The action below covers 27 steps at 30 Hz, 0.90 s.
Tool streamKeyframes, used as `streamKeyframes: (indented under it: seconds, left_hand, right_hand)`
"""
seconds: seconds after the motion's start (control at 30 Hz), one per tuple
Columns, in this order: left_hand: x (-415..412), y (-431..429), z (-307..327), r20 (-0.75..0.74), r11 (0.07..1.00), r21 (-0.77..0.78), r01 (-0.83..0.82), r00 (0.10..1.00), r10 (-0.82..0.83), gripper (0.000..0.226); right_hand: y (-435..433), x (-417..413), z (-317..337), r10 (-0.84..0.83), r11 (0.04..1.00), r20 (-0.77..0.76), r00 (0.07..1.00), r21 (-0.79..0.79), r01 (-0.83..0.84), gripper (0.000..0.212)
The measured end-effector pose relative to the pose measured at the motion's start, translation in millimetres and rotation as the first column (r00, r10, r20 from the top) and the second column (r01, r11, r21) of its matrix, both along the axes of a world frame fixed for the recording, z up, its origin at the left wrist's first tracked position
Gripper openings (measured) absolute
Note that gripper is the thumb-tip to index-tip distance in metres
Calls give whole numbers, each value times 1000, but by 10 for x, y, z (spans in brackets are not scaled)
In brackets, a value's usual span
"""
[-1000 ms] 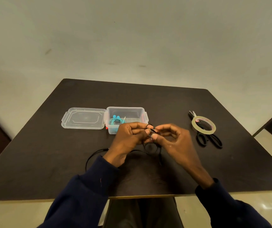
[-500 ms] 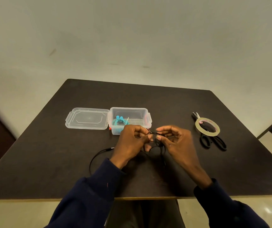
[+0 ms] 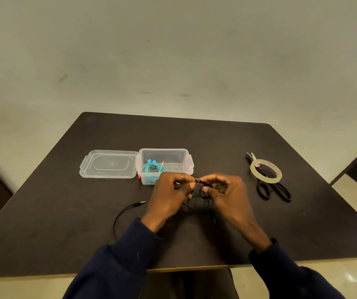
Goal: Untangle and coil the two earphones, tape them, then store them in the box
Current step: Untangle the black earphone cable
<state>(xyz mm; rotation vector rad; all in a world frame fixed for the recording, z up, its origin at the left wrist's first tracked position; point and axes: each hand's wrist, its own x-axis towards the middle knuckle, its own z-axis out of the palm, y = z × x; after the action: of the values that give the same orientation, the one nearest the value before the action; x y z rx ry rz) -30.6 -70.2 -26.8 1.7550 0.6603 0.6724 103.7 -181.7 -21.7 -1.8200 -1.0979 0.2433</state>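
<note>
Desk (image 3: pixel 65 212): dark brown, matte, square top, rounded far corners. Scissors (image 3: pixel 267 173): black, flat on the desk's right side, tips pointing away, handle loops nearer. Wall (image 3: pixel 173 50): pale, scuffed. Floor (image 3: pixel 354 190): light, seen right of the desk.

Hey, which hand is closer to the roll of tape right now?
Right. The right hand pinches the black earphone just left of the tape roll, not touching it; the left hand is farther left, in front of the box.

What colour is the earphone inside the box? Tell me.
The earphone is turquoise; head view.
</note>
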Motion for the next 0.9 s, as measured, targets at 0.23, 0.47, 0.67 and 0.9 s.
streamKeyframes:
  seconds: [0.23,0.47,0.67,0.9]
  left_hand:
    - [-44,-33,104,-80,999,-18,-41,996,40,16]
    - [-123,99,141,-205,996,-24,84,975,-87,25]
    - [-150,163,144,-79,972,-109,207,973,-216,14]
    - [-158,185,128,53,972,-161,174,985,-167,16]
  right_hand:
    - [-4,8,-19,-41,999,-30,999,-13,40,21]
    - [-58,52,-13,-17,1000,94,995,4,17,33]
    - [-92,5,22,52,990,124,991,122,-67,33]
    - [-16,-119,23,244,968,59,968,49,-247,31]
